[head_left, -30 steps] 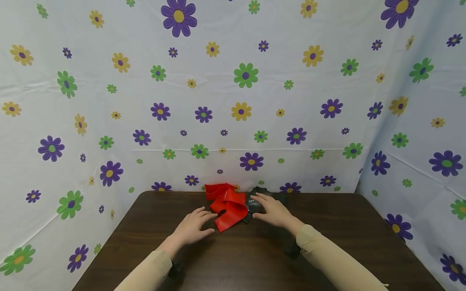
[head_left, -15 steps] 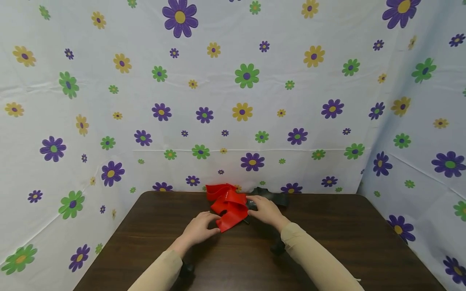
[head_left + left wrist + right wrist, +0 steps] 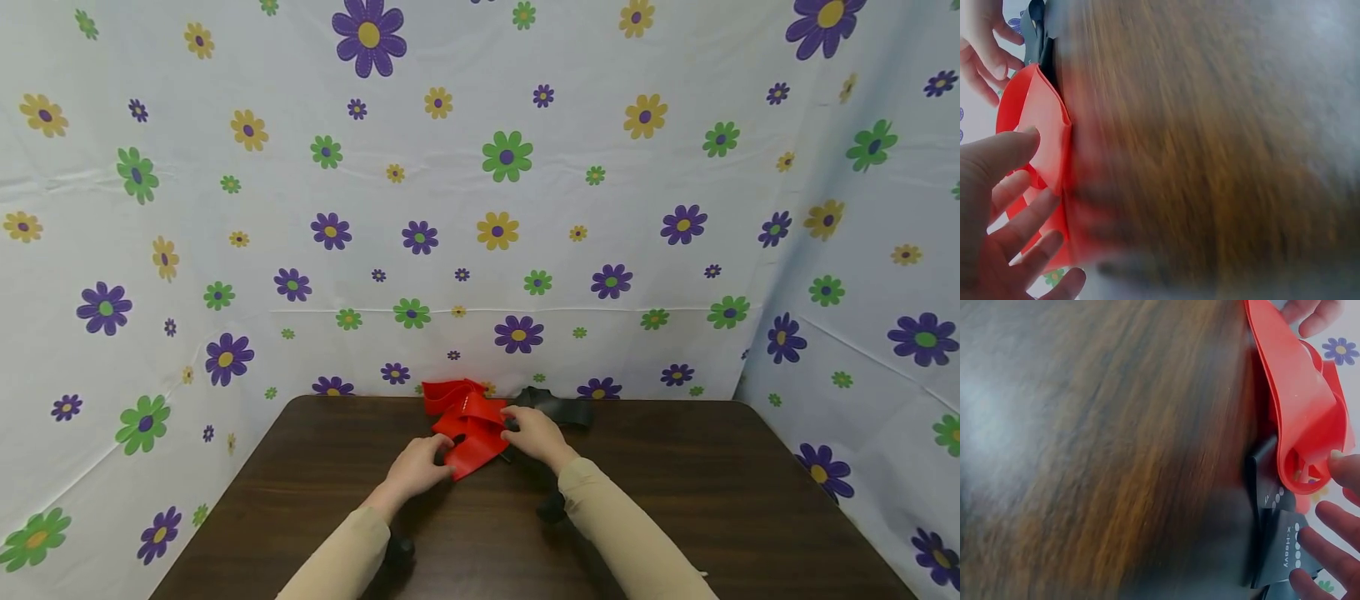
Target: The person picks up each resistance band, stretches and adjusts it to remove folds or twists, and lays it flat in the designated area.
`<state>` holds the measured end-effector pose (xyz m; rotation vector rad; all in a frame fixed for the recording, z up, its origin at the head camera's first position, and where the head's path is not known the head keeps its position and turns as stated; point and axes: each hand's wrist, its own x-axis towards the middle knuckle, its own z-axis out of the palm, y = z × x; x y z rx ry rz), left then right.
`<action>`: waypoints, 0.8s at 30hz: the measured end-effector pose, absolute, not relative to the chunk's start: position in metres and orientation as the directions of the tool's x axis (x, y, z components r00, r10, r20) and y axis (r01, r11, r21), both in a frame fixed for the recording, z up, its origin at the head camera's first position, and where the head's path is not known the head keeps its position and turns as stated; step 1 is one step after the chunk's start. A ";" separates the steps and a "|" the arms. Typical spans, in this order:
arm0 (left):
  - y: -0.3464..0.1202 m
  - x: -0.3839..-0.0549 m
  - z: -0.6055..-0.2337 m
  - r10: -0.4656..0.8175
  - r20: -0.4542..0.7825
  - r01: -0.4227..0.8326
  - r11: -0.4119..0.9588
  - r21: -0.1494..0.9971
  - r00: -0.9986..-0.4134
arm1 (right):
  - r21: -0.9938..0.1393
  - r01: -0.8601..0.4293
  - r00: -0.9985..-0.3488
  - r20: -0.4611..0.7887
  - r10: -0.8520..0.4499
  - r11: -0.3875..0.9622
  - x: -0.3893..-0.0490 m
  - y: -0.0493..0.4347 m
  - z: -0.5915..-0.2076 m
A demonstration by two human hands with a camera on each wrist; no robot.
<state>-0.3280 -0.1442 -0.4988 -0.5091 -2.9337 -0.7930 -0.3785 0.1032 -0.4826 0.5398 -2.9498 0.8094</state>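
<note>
Head view: I'm watching the red band [image 3: 480, 427] lying lower centre on the tabletop [image 3: 480, 533], left hand [image 3: 414, 465] and right hand [image 3: 538, 435] flanking it, fingers standing loosely apart, black bands [image 3: 558, 407] showing beyond the right.

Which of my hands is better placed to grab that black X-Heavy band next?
Probably the right hand: it's right beside the X-Heavy band, while the left hand is on the opposite side of the red band.
</note>
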 end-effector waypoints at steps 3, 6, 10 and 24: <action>-0.141 -0.330 -0.500 0.282 0.133 0.311 0.812 0.495 -0.950 | -0.509 -0.327 -0.944 0.136 -0.301 0.796 -0.380 0.101 -0.484; -0.139 -0.330 -0.500 0.274 0.131 0.302 0.811 0.501 -0.953 | -0.518 -0.325 -0.945 0.148 -0.291 0.791 -0.381 0.099 -0.483; -0.138 -0.328 -0.500 0.264 0.123 0.290 0.820 0.494 -0.957 | -0.508 -0.339 -0.940 0.166 -0.296 0.792 -0.382 0.093 -0.480; -0.135 -0.330 -0.498 0.251 0.106 0.270 0.826 0.495 -0.962 | -0.469 -0.338 -0.938 0.243 -0.249 0.816 -0.386 0.073 -0.481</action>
